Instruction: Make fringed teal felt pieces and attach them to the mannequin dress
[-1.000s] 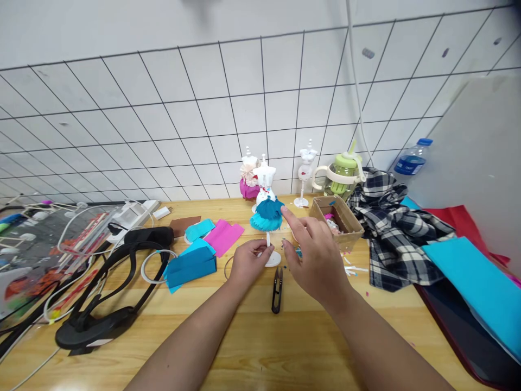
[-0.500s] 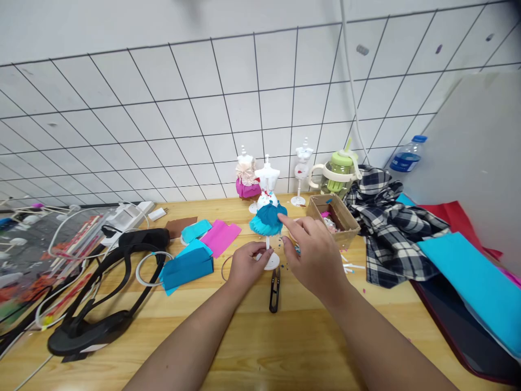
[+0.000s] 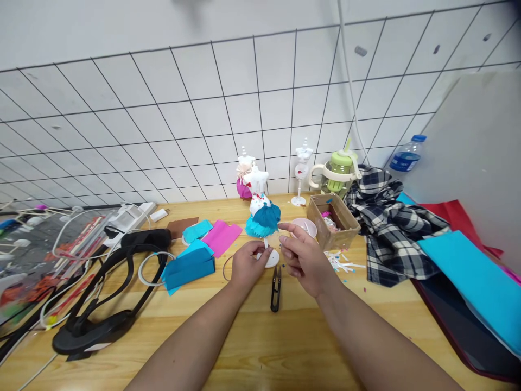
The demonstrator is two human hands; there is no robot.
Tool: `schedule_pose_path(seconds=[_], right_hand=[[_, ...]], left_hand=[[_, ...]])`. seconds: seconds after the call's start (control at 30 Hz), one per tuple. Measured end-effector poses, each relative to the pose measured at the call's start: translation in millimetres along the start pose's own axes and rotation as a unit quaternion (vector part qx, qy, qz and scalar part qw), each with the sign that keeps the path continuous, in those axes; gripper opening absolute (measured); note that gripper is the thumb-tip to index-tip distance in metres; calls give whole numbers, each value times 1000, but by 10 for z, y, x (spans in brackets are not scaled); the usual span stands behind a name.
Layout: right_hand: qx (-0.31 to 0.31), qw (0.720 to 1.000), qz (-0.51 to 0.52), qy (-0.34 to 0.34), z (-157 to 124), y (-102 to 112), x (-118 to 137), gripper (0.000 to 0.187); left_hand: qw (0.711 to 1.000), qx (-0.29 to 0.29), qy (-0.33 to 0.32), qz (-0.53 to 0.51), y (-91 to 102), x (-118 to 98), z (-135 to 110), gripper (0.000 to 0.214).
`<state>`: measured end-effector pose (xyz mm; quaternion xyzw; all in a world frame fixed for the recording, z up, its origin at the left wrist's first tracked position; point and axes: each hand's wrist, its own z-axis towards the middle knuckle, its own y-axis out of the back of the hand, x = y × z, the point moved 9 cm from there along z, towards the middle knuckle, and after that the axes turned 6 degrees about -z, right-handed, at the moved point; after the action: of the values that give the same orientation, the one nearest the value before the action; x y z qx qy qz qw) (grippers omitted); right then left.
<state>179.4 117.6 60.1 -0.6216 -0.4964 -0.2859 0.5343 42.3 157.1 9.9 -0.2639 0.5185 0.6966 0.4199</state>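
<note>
A small white mannequin (image 3: pixel 260 203) in a teal ruffled skirt stands tilted on a round white base (image 3: pixel 272 258) at the middle of the wooden table (image 3: pixel 260 336). My left hand (image 3: pixel 244 264) pinches the stand's thin pole just above the base. To the right of the pole my right hand (image 3: pixel 305 258) hovers with its fingers loosely curled and nothing visible in them, close to the skirt. Black thread snips (image 3: pixel 275 288) lie on the table just below both hands.
Two more mannequins (image 3: pixel 303 168) stand by the tiled wall. A cardboard box (image 3: pixel 332 220), a white dish (image 3: pixel 305 226), a green cup (image 3: pixel 340 172), plaid cloth (image 3: pixel 391 228) and blue paper (image 3: pixel 472 282) lie right. Folded teal and pink paper (image 3: pixel 203 247), a black strap (image 3: pixel 101 304) and cables lie left.
The mannequin has tipped and shifted left in my left hand's grip. My right hand has drawn back from the skirt and curled its fingers, uncovering the white dish.
</note>
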Motion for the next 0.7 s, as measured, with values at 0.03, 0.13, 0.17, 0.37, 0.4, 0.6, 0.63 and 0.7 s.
schedule_pose_path(seconds=[0.03, 0.13, 0.17, 0.37, 0.4, 0.6, 0.63, 0.7], right_hand=[[2, 999, 41, -1, 5, -3, -8, 40], [34, 986, 162, -36, 24, -42, -68, 32], [51, 978, 196, -54, 29, -66, -91, 29], [54, 934, 330, -125, 41, -102, -180, 16], [49, 930, 341, -128, 40, -104, -184, 17], [19, 915, 381, -129, 43, -93, -197, 29], [15, 914, 383, -130, 45, -90, -203, 30], [4, 915, 382, -128, 53, -74, -208, 31]], left_hand=[[1000, 0, -3, 0, -1, -2, -1, 21], [1000, -2, -14, 4, -4, -14, -5, 22], [1000, -3, -19, 7, -4, -20, -6, 22], [998, 2, -46, 41, -16, -57, 2, 20], [998, 5, -49, 45, -22, -61, 3, 20], [997, 21, -59, 52, -55, -70, -10, 19], [997, 23, -60, 53, -58, -74, -13, 19], [996, 26, -62, 55, -62, -82, -17, 19]])
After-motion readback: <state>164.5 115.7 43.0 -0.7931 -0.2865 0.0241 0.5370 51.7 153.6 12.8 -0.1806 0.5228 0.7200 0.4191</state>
